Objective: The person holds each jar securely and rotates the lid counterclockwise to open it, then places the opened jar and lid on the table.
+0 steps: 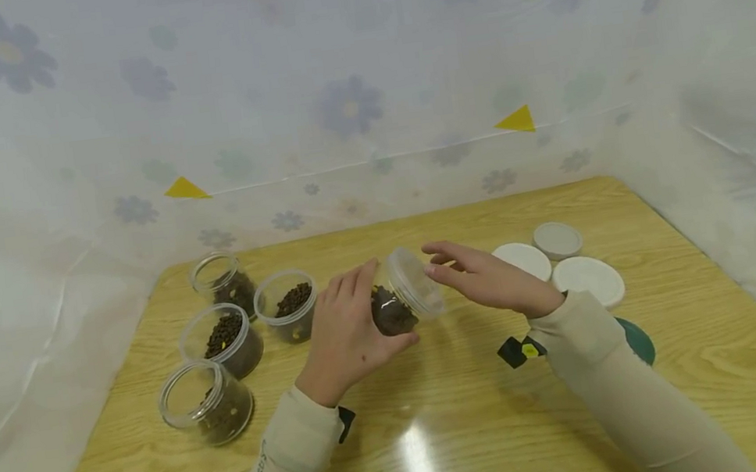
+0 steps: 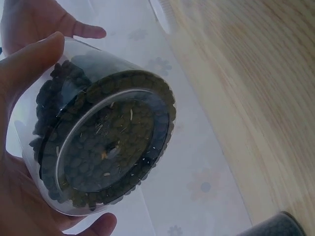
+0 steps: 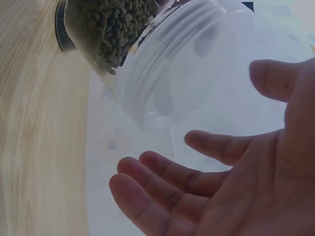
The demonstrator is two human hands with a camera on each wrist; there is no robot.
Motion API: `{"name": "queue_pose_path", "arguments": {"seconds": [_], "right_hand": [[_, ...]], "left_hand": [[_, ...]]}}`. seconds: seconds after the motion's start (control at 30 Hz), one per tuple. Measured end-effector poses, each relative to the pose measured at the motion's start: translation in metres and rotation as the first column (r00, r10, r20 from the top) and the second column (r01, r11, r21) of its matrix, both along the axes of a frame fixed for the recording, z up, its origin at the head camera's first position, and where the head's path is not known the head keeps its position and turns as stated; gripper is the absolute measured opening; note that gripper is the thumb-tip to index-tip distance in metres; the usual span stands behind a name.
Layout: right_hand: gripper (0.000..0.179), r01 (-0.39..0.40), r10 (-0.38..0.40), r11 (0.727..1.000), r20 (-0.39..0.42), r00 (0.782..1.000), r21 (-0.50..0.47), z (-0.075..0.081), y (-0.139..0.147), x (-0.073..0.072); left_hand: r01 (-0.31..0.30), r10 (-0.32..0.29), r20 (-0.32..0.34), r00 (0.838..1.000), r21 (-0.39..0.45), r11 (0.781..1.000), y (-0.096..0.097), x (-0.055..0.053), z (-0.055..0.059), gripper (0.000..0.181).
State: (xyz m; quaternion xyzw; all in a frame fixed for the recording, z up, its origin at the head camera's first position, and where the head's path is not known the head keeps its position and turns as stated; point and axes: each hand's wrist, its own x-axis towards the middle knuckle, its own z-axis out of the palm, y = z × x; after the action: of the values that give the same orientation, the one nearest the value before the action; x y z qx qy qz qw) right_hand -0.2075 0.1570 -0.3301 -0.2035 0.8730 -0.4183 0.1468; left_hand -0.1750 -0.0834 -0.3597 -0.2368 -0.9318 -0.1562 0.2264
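My left hand [image 1: 350, 330] grips a clear plastic jar [image 1: 393, 311] partly filled with dark pellets. The jar is tilted with its ridged, translucent end [image 3: 167, 73] toward the right; whether a clear lid covers that end I cannot tell. Its round base [image 2: 108, 142] faces the left wrist camera, with pellets lying against it. Just right of the jar, my right hand [image 1: 485, 278] is held with loosely bent, spread fingers [image 3: 162, 191]. In the right wrist view a gap separates them from the jar, and the palm holds nothing.
Several uncovered clear jars with dark pellets stand at the left, including a front jar [image 1: 219, 417] and a back jar [image 1: 236, 289]. On the right lie white lids [image 1: 589, 281], a greyish lid [image 1: 558, 240] and a green disc [image 1: 637, 340] partly under the right sleeve. Flower-patterned sheeting [image 1: 341, 51] surrounds the wooden table [image 1: 473, 437].
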Motion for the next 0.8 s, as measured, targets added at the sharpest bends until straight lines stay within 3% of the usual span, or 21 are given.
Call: {"name": "queue_pose_path", "arguments": {"seconds": [0.4,0.8], "right_hand": [[0.063,0.063,-0.069,0.997,0.137,0.988,0.045,-0.0022,-0.0025,-0.0047],[0.070,0.064,-0.076,0.994,0.147,0.986,0.086,0.0007,-0.0067,-0.0027]], "left_hand": [[-0.004,0.003,-0.011,1.000,-0.047,0.999,0.0041,0.0000,-0.0026,0.112],[0.003,-0.004,-0.016,1.000,-0.082,0.997,0.0067,-0.0003,-0.0041,0.109]]}}
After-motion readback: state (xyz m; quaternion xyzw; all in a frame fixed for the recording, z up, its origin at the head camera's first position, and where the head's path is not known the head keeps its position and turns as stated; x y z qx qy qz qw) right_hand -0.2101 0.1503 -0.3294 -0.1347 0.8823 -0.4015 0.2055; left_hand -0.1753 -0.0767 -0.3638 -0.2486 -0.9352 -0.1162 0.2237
